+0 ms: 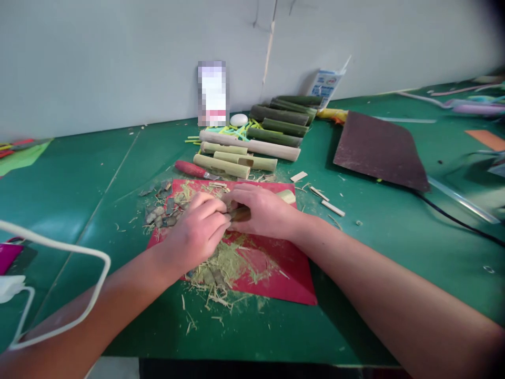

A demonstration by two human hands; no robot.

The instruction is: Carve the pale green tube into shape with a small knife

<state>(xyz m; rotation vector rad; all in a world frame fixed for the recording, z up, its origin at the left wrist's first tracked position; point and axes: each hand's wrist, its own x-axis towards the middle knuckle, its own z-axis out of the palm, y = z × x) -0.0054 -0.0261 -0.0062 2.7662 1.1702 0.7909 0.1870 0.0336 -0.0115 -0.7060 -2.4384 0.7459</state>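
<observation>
Over the red mat (pixel 284 279), my two hands meet around a pale bamboo tube (pixel 286 196), whose cut end sticks out beyond my right hand. My left hand (pixel 201 226) is closed, its curled fingers at the tube's left part. My right hand (pixel 262 210) wraps over the tube, thumb and fingers touching my left fingertips. A brown surface shows in the gap under my right palm; I cannot tell what it is. Green-yellow shavings (pixel 224 263) and dark flakes (pixel 158 213) lie on and around the mat.
Behind the mat lie a red-handled tool (pixel 191 169), cut bamboo tubes (pixel 221 166) and darker green ones (pixel 280 116). A phone (pixel 213 95) leans on the wall near a drink carton (pixel 325 84). A dark brown board (pixel 379 150) lies right; a white cable (pixel 59 245) loops above my left forearm.
</observation>
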